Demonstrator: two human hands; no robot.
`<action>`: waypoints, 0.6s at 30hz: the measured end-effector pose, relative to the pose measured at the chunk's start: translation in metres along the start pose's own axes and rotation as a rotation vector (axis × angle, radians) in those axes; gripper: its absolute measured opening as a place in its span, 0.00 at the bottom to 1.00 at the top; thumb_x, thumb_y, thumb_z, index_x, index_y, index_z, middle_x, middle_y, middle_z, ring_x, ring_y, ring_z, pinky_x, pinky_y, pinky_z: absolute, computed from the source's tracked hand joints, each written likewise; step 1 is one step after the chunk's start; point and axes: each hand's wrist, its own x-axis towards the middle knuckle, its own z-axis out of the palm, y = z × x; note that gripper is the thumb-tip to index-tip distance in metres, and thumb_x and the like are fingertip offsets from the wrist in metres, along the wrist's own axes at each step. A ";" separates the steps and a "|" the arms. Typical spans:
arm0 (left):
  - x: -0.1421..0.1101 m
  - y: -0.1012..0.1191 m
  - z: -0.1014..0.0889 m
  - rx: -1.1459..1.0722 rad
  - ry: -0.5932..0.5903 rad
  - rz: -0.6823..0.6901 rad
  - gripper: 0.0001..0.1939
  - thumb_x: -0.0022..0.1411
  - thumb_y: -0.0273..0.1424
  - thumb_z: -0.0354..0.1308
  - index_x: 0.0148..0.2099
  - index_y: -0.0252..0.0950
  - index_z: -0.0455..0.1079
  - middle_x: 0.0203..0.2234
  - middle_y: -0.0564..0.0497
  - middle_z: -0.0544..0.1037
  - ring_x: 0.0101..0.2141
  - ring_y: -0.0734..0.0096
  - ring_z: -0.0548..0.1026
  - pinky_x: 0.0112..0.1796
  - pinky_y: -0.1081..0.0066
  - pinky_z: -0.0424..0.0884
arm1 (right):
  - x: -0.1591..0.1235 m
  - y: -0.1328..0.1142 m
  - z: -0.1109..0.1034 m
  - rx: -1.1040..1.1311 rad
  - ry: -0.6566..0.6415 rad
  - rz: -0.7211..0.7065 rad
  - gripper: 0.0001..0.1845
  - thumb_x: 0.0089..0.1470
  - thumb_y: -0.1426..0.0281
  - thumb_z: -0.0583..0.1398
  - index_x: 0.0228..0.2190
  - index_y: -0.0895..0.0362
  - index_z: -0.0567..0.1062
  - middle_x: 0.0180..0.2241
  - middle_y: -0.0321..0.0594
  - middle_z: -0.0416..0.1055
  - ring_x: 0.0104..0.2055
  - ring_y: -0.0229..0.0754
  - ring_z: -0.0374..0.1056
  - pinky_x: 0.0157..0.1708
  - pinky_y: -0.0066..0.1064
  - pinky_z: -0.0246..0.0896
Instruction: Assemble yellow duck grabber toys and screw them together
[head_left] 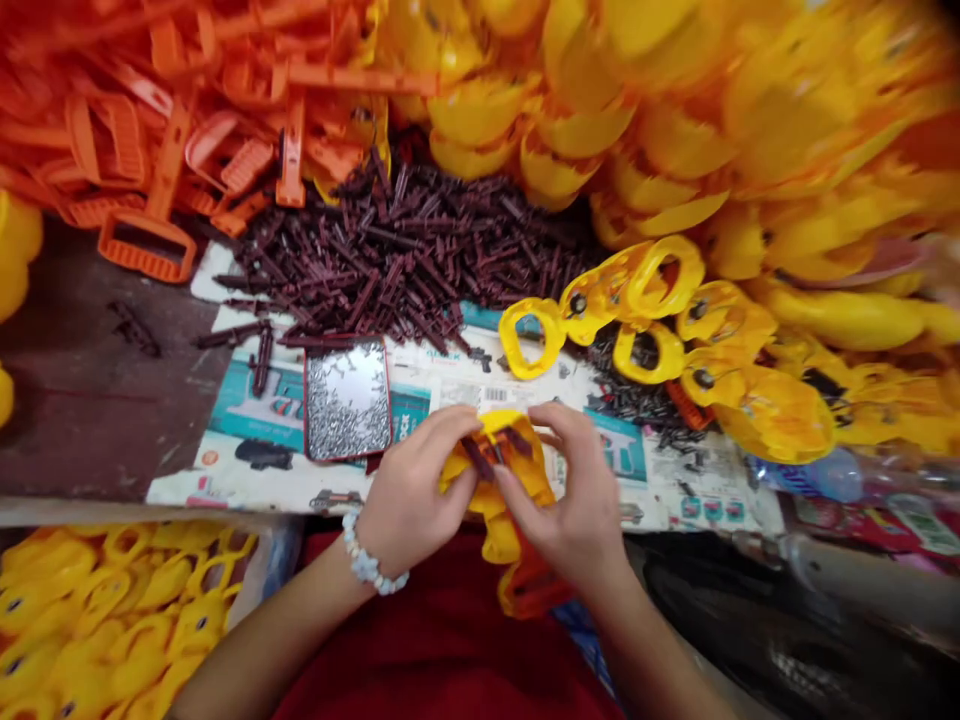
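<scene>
Near the table's front edge, my left hand (pixel 420 480) and my right hand (pixel 574 495) hold a yellow plastic toy shell (pixel 536 470) between them, hollow side up. A dark maroon plastic part (pixel 480 458) lies in the shell, with my left fingers curled at it. My right thumb presses into the hollow, while its other fingers wrap the far side. An orange plastic piece (pixel 529 580) hangs below the shell, under my right hand. Just left of my left hand rests a red-rimmed tray (pixel 347 440) with many small metal pieces. My fingers partly hide the shell's inside.
A heap of maroon parts (pixel 420 250) lies ahead on printed cardboard (pixel 225 450). Orange handled pieces (pixel 161 180) pile up at back left, yellow shells (pixel 637 130) at back right. Small dark screws (pixel 637 375) lie at right. A bin of yellow toys (pixel 112 620) stands lower left.
</scene>
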 end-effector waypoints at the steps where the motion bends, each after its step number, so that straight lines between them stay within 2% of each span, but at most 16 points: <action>1: -0.001 0.001 -0.001 -0.120 0.007 -0.019 0.15 0.61 0.27 0.50 0.51 0.37 0.61 0.51 0.43 0.70 0.53 0.64 0.68 0.54 0.61 0.66 | 0.006 0.007 -0.006 0.140 -0.070 0.046 0.19 0.59 0.67 0.58 0.50 0.58 0.63 0.45 0.45 0.63 0.48 0.44 0.62 0.46 0.33 0.63; 2: -0.002 0.001 -0.003 -0.260 0.003 -0.051 0.17 0.62 0.31 0.51 0.53 0.38 0.60 0.54 0.42 0.67 0.54 0.63 0.67 0.53 0.61 0.66 | 0.013 0.014 -0.012 0.266 -0.095 0.090 0.21 0.58 0.66 0.58 0.52 0.58 0.62 0.47 0.46 0.62 0.49 0.44 0.62 0.46 0.32 0.63; 3: -0.003 0.002 -0.004 -0.411 -0.011 -0.088 0.20 0.63 0.37 0.51 0.55 0.39 0.58 0.55 0.41 0.66 0.55 0.61 0.67 0.52 0.61 0.68 | 0.021 0.022 -0.017 0.359 -0.049 0.120 0.21 0.59 0.65 0.57 0.52 0.57 0.61 0.47 0.45 0.62 0.48 0.43 0.63 0.44 0.30 0.64; 4: -0.005 0.001 -0.005 -0.554 -0.027 -0.127 0.25 0.61 0.44 0.52 0.56 0.40 0.57 0.56 0.40 0.65 0.55 0.58 0.67 0.51 0.61 0.69 | 0.030 0.030 -0.020 0.410 0.073 0.131 0.19 0.60 0.64 0.56 0.50 0.57 0.61 0.46 0.45 0.63 0.46 0.41 0.65 0.42 0.28 0.65; 6: -0.009 -0.002 -0.007 -0.755 -0.047 -0.209 0.36 0.53 0.56 0.54 0.57 0.39 0.57 0.54 0.40 0.68 0.53 0.52 0.68 0.49 0.59 0.71 | 0.049 0.042 -0.021 0.419 0.396 0.107 0.15 0.63 0.62 0.52 0.47 0.57 0.57 0.44 0.46 0.62 0.42 0.39 0.66 0.38 0.25 0.65; 7: -0.011 -0.004 -0.007 -0.786 -0.031 -0.267 0.39 0.49 0.57 0.57 0.56 0.40 0.58 0.51 0.41 0.71 0.51 0.51 0.71 0.47 0.59 0.72 | 0.058 0.045 -0.019 0.402 0.488 0.082 0.15 0.64 0.62 0.50 0.47 0.57 0.54 0.43 0.46 0.62 0.41 0.37 0.66 0.37 0.25 0.65; 8: -0.014 -0.006 -0.007 -0.780 0.006 -0.330 0.38 0.47 0.56 0.59 0.54 0.40 0.60 0.48 0.43 0.74 0.48 0.52 0.73 0.46 0.60 0.73 | 0.067 0.045 -0.016 0.385 0.520 0.057 0.15 0.65 0.62 0.48 0.47 0.57 0.52 0.42 0.46 0.62 0.40 0.37 0.66 0.36 0.25 0.65; 10: -0.018 -0.009 -0.009 -0.711 0.117 -0.441 0.26 0.51 0.48 0.62 0.47 0.40 0.65 0.39 0.48 0.78 0.41 0.56 0.76 0.42 0.62 0.75 | 0.084 0.043 -0.013 0.339 0.508 0.012 0.17 0.65 0.59 0.47 0.47 0.58 0.52 0.41 0.48 0.62 0.40 0.38 0.66 0.35 0.25 0.65; 12: -0.023 -0.011 -0.016 -0.667 0.199 -0.481 0.14 0.55 0.42 0.60 0.39 0.39 0.68 0.32 0.51 0.78 0.38 0.58 0.77 0.40 0.63 0.75 | 0.099 0.041 -0.019 0.263 0.489 -0.024 0.20 0.64 0.56 0.43 0.47 0.60 0.54 0.43 0.49 0.62 0.42 0.40 0.65 0.38 0.28 0.66; 14: -0.030 -0.011 -0.028 -0.688 0.223 -0.488 0.10 0.55 0.40 0.60 0.35 0.39 0.69 0.30 0.51 0.78 0.38 0.57 0.76 0.40 0.62 0.75 | 0.112 0.047 -0.033 0.150 0.506 -0.033 0.22 0.63 0.56 0.42 0.47 0.60 0.58 0.46 0.50 0.61 0.46 0.43 0.62 0.44 0.35 0.63; 15: -0.034 -0.011 -0.035 -0.700 0.218 -0.503 0.10 0.54 0.40 0.61 0.34 0.39 0.69 0.30 0.51 0.77 0.38 0.57 0.76 0.39 0.63 0.75 | 0.117 0.052 -0.043 0.080 0.517 -0.024 0.20 0.62 0.58 0.45 0.45 0.61 0.61 0.45 0.49 0.61 0.48 0.45 0.60 0.48 0.39 0.60; 18: -0.046 -0.010 -0.054 -0.725 0.174 -0.573 0.09 0.53 0.40 0.61 0.30 0.41 0.70 0.27 0.53 0.76 0.34 0.59 0.75 0.36 0.65 0.74 | 0.119 0.072 -0.063 -0.101 0.390 -0.011 0.11 0.53 0.70 0.52 0.37 0.61 0.69 0.39 0.48 0.64 0.46 0.50 0.58 0.53 0.47 0.51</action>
